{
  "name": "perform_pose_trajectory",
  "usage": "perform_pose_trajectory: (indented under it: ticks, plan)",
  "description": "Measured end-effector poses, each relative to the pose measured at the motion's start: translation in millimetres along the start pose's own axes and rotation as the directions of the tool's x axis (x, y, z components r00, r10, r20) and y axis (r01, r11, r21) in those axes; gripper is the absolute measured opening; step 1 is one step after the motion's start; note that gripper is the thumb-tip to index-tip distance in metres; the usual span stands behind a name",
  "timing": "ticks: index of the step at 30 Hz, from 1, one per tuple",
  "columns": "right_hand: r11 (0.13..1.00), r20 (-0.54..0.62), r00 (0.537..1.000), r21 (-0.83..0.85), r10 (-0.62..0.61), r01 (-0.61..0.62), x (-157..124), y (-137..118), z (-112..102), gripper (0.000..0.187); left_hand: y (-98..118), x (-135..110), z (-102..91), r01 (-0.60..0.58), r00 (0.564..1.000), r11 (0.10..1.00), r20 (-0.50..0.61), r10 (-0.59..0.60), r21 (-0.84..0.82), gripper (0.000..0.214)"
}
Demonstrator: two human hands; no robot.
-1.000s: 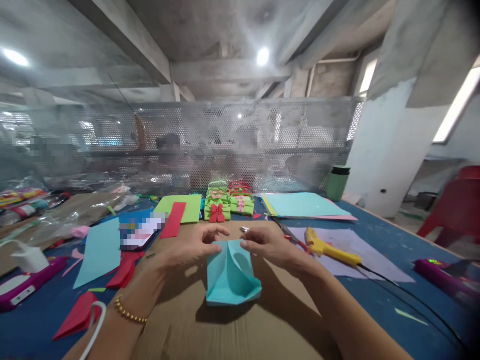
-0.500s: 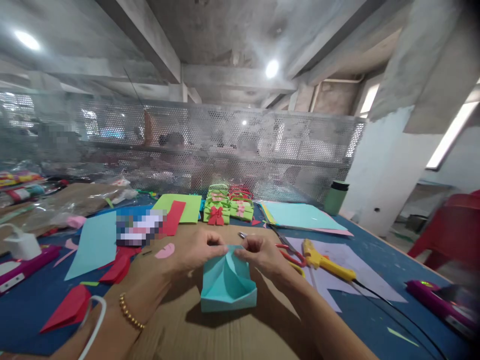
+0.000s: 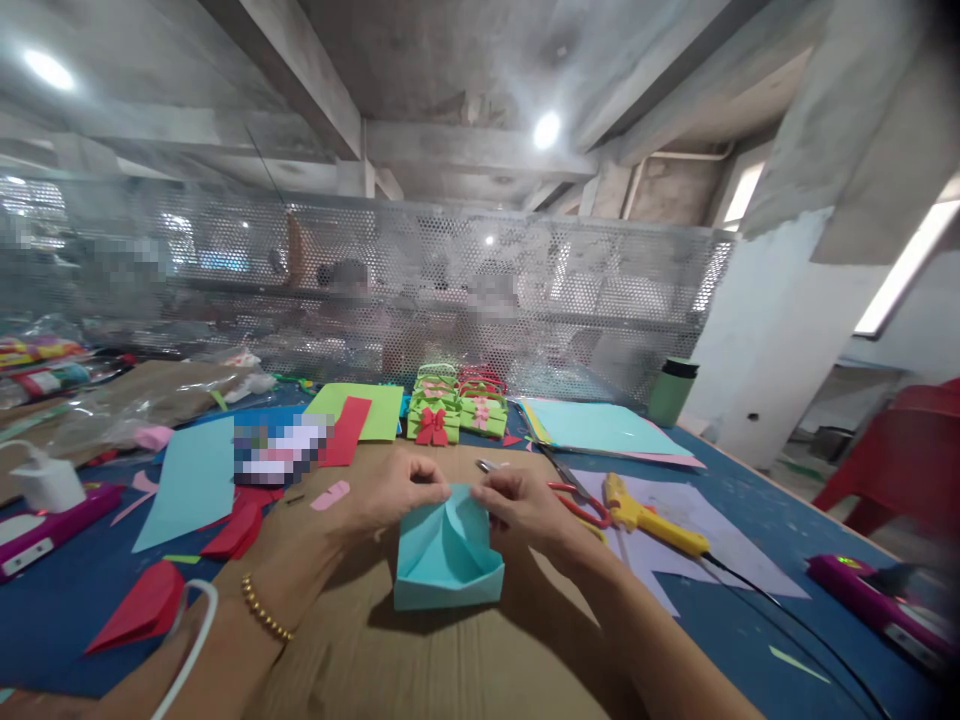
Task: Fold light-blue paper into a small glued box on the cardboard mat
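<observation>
A light-blue folded paper box (image 3: 448,590) rests on the brown cardboard, its near wall standing and its far flap raised. My left hand (image 3: 405,488) pinches the upper left corner of that flap between thumb and fingertips. Opposite it, my right hand (image 3: 517,500) grips the upper right corner in the same way. Creased paper folds inward between the two hands. Close beyond my right hand lie red-handled scissors (image 3: 581,503), and a pink paper piece (image 3: 331,495) is to the left of my left hand.
Small green paper bags with bows (image 3: 435,415) stand at the back. On the right are a yellow glue gun (image 3: 652,520) with its black cord, lilac paper (image 3: 739,545), and a green bottle (image 3: 671,392). Red folded papers (image 3: 139,605) and a purple power strip (image 3: 56,530) are on the left.
The paper box sits slightly further left and higher in the picture, with both hands still pinching its far flap. Its shape looks nearly the same.
</observation>
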State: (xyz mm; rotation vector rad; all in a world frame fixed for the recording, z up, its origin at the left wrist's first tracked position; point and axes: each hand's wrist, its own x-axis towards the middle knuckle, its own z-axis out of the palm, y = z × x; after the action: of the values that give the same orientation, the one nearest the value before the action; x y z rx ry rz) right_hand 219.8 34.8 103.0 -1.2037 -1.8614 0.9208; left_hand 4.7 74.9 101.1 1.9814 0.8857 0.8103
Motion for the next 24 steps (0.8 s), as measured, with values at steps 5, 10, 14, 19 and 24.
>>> perform_pose_trajectory:
  ticks: [5,10,14,19,24]
  plan:
    - [0.991,-0.055,0.996,-0.119,-0.074,0.067,6,11,0,0.038,-8,2,6.7,0.072,0.997,0.989,0.040,-0.067,-0.128,0.034]
    - [0.981,-0.038,0.995,-0.176,-0.093,0.085,4,8,0,0.034,-9,1,13.5,0.128,0.992,0.984,0.015,-0.127,-0.123,0.035]
    - [0.973,0.007,0.997,-0.216,-0.082,0.082,0,1,2,0.037,-7,-1,14.1,0.120,0.993,0.983,0.021,-0.118,-0.141,0.033]
    - [0.980,0.070,0.997,-0.195,-0.034,0.047,-3,-5,6,0.042,-9,-2,10.3,0.136,0.990,0.974,0.067,-0.126,-0.179,0.035]
    - [0.967,0.047,0.999,-0.251,-0.022,0.033,-2,-1,6,0.033,-7,-7,15.1,0.219,0.972,0.947,0.142,-0.189,-0.236,0.035]
